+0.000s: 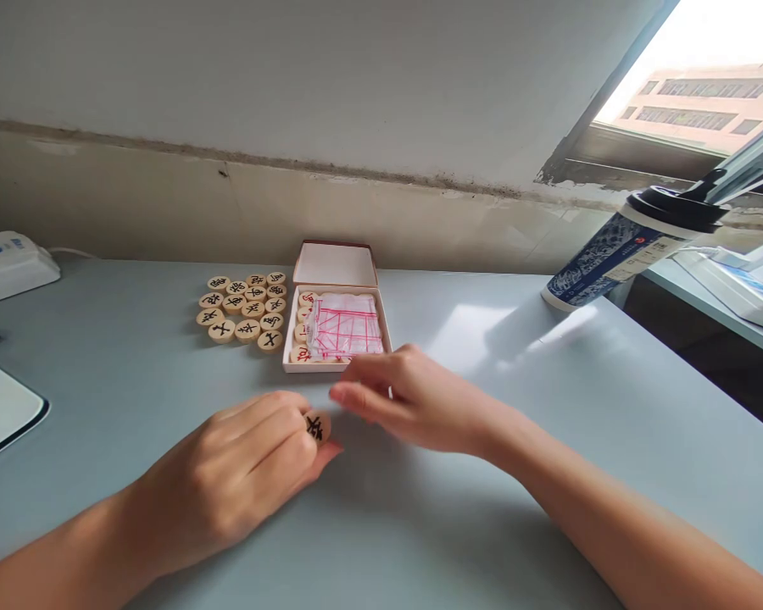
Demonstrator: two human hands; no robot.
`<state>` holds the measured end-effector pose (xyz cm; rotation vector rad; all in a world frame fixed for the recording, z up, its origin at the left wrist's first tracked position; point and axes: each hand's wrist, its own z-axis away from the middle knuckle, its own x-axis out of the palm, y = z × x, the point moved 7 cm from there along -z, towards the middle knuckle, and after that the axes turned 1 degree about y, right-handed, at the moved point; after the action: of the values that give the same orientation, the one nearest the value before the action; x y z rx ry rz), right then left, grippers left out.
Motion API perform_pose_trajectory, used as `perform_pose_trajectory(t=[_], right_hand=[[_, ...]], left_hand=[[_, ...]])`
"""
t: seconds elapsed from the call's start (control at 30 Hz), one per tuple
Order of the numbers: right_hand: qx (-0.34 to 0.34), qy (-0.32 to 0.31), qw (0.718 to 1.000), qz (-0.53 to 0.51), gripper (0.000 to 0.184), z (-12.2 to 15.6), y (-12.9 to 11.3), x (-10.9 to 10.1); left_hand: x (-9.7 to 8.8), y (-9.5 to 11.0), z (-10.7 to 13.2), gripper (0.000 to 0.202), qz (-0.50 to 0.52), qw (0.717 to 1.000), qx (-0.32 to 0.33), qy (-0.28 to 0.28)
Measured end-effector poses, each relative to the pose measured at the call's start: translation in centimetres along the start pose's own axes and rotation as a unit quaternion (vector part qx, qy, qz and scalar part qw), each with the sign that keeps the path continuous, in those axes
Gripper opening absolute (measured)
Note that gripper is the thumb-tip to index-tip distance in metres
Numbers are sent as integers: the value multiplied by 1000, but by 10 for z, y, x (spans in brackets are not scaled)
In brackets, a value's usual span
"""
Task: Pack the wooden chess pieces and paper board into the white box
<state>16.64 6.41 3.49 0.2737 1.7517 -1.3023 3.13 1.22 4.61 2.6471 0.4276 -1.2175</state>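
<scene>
My left hand [254,466] is closed around a wooden Chinese chess piece [318,427], whose black character faces up at the fingertips. My right hand [413,398] is at the near edge of an open cardboard box [340,368], with the thumb and loosely bent fingers apart and nothing seen between them. Inside the box lie chess pieces with red characters [306,300]. A folded sheet with pink-red grid lines in clear plastic [348,325] partly covers them. Left of the box, several black-character pieces [253,308] lie flat in a close group.
A blue patterned cup with a black lid [616,254] stands at the right on the grey table [458,525]. At the left edge are a white device [13,267] and a pale dark-edged object [3,411]. The wall [260,195] runs behind, with a window at upper right.
</scene>
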Motion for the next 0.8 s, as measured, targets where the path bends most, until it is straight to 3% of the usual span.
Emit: perform_pose_trajectory(t=[0.1,0.3,0.43,0.6,0.8], right_hand=[[24,-113,986,-117,31,3,-4,22],[57,-150,958,-237,24,0,8,32],[55,-130,953,-267,22,-2,10,34],[43,-26,971,-233,26,3,11,29],[-27,47,982,-179,14,15,5,21]], left_hand=[[7,2,4,16,19,999,27,-18],[11,-2,1,13,41,999,13,-30],[13,-15,0,13,44,995,-77,-51],[19,-32,2,31,144,965,-195,-98],[28,-39,7,39,210,934,-244,-158]])
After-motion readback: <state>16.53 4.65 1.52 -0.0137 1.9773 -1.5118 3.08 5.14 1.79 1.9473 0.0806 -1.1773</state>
